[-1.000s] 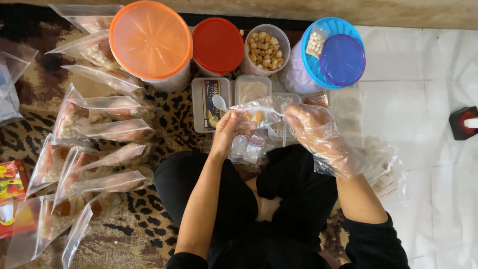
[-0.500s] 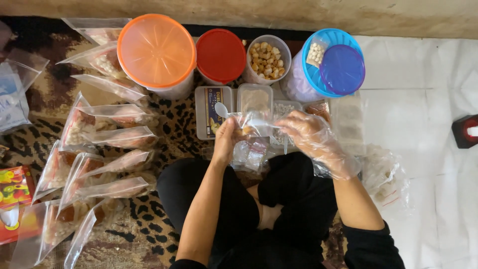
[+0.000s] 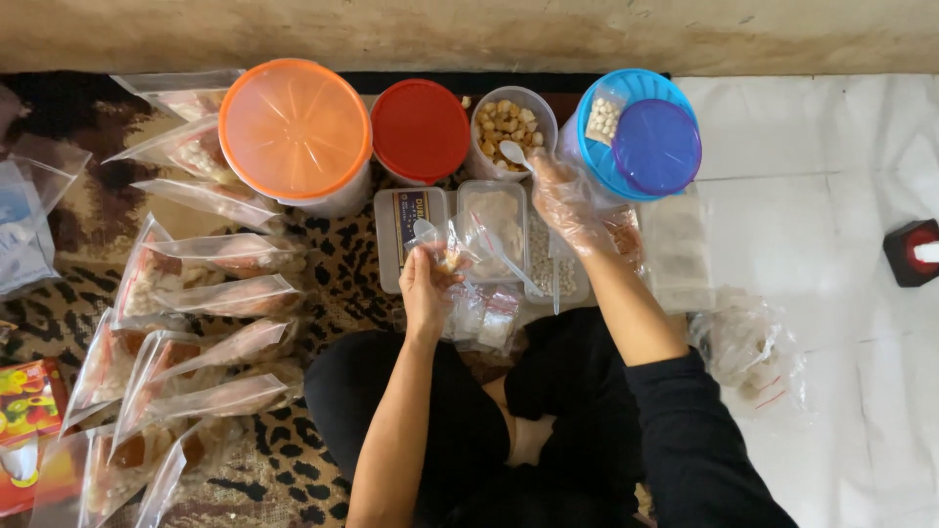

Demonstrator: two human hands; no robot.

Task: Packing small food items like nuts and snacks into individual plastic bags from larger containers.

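Observation:
My left hand point(image 3: 427, 286) holds a small clear plastic bag point(image 3: 460, 252) open above my lap, with a few snack pieces inside. My right hand point(image 3: 567, 196), covered by a thin clear plastic glove, reaches forward and grips a white plastic spoon point(image 3: 514, 154) at the rim of an open round tub of light brown snack pieces point(image 3: 509, 122). Several low rectangular clear containers point(image 3: 494, 220) lie between my hands, one with another white spoon point(image 3: 504, 256) resting in it. More small bags point(image 3: 484, 315) lie on my lap.
An orange-lidded tub point(image 3: 295, 129), a red-lidded tub point(image 3: 421, 130) and a blue-lidded tub point(image 3: 638, 134) stand along the wall. Several filled clear bags point(image 3: 210, 293) lie on the leopard-print mat at left. A crumpled plastic bag point(image 3: 748, 347) and a red-black object point(image 3: 912, 252) sit right.
My right hand has left the bag and moved forward to the spoon at the open tub. My left hand keeps holding the bag at about the same place.

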